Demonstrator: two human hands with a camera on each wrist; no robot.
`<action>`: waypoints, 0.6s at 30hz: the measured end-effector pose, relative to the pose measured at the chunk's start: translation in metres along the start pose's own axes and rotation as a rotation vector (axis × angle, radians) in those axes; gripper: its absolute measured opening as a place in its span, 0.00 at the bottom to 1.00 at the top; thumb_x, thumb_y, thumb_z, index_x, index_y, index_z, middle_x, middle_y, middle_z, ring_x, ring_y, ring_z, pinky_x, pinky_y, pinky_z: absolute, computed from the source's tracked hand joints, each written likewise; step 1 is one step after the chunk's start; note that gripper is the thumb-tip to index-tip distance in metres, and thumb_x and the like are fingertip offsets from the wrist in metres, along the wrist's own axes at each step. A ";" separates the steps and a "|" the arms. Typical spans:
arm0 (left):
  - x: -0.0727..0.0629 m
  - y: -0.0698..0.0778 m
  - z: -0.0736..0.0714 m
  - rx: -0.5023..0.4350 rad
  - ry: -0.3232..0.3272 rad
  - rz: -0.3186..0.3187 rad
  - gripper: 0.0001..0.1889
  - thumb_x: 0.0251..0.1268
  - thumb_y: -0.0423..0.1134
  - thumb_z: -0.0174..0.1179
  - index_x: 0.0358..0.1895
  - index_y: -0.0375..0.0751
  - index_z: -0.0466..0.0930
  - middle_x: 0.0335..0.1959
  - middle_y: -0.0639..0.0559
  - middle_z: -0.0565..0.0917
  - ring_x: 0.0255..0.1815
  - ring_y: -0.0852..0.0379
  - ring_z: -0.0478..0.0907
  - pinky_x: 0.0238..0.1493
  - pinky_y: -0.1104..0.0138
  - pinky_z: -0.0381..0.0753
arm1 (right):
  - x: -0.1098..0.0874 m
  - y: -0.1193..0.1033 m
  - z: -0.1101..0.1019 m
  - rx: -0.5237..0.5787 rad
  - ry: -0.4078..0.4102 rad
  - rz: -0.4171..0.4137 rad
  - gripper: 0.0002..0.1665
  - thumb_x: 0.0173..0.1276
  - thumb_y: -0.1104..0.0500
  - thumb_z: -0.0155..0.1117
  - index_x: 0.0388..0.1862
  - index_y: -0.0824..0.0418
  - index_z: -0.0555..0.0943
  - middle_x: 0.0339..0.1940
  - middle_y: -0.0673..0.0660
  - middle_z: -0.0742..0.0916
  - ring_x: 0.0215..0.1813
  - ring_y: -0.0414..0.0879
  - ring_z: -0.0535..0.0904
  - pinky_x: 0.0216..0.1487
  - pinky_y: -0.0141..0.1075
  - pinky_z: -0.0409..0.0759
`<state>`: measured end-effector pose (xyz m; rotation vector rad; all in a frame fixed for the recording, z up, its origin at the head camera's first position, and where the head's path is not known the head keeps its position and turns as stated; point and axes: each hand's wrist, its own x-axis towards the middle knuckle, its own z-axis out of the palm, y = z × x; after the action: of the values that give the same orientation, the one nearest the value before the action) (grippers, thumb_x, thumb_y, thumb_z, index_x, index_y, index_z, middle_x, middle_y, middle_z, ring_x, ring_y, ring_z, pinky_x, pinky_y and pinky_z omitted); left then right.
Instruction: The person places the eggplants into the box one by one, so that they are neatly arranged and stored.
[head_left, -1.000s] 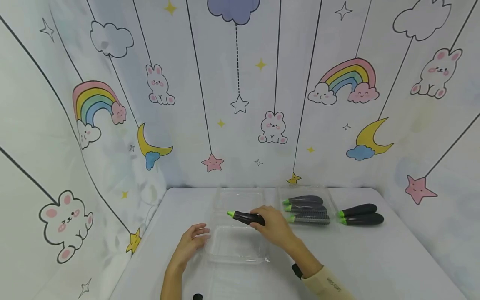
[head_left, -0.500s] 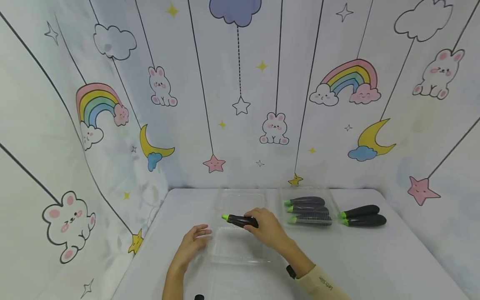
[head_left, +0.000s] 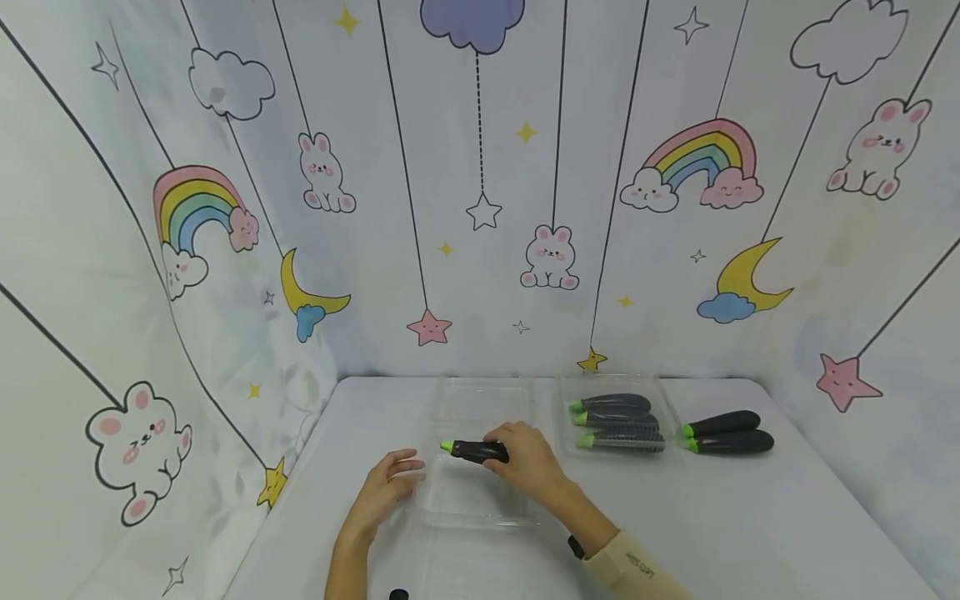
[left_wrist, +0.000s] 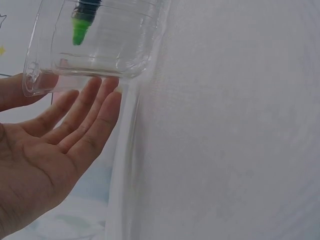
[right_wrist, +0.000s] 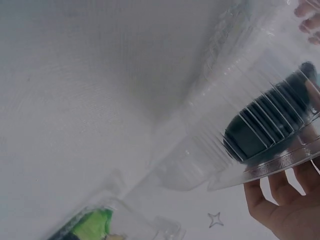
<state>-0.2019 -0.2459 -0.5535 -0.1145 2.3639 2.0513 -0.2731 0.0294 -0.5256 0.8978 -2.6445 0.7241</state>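
Note:
In the head view, my right hand (head_left: 528, 462) grips a dark eggplant (head_left: 480, 452) by its thick end, low over a clear plastic clamshell box (head_left: 480, 524). Its green stem end points left. Through the ribbed wall in the right wrist view, the same eggplant (right_wrist: 265, 120) shows within the box, with the hand's fingers around the rim side. My left hand (head_left: 386, 492) is at the box's left side, fingers fairly straight. Their tips meet the clear wall (left_wrist: 95, 72) in the left wrist view, and the green tip (left_wrist: 79, 31) shows through it.
A second clear box (head_left: 567, 385) at the back right holds several eggplants (head_left: 615, 417). Two loose eggplants (head_left: 729, 440) lie to its right on the white table (head_left: 750, 525). The clear lid (head_left: 483, 390) stands behind the near box. A patterned cloth (head_left: 480, 125) hangs behind.
My right hand has carried the eggplant a little left and down, lower over the near box. The left hand stays at the box's left side.

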 end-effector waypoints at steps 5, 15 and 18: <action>0.001 -0.001 0.000 0.006 0.003 -0.007 0.28 0.68 0.28 0.59 0.72 0.29 0.69 0.62 0.33 0.81 0.61 0.37 0.80 0.57 0.55 0.83 | 0.002 0.001 0.005 -0.036 0.006 -0.005 0.22 0.60 0.51 0.83 0.52 0.54 0.89 0.48 0.49 0.90 0.48 0.47 0.84 0.50 0.45 0.83; 0.001 -0.001 -0.002 -0.001 -0.006 0.016 0.27 0.69 0.27 0.59 0.71 0.30 0.70 0.61 0.32 0.82 0.58 0.41 0.82 0.52 0.63 0.82 | 0.005 0.009 0.019 -0.164 -0.031 -0.033 0.21 0.60 0.48 0.82 0.51 0.51 0.89 0.49 0.48 0.90 0.52 0.49 0.85 0.55 0.49 0.82; 0.000 -0.001 -0.002 0.005 -0.010 0.021 0.27 0.70 0.27 0.58 0.71 0.30 0.70 0.61 0.32 0.82 0.59 0.39 0.82 0.53 0.63 0.83 | 0.005 0.011 0.024 -0.173 -0.030 -0.039 0.20 0.60 0.48 0.82 0.50 0.51 0.89 0.49 0.48 0.90 0.52 0.49 0.85 0.56 0.49 0.82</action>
<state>-0.2022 -0.2485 -0.5543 -0.0799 2.3746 2.0499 -0.2859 0.0216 -0.5483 0.9157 -2.6582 0.4673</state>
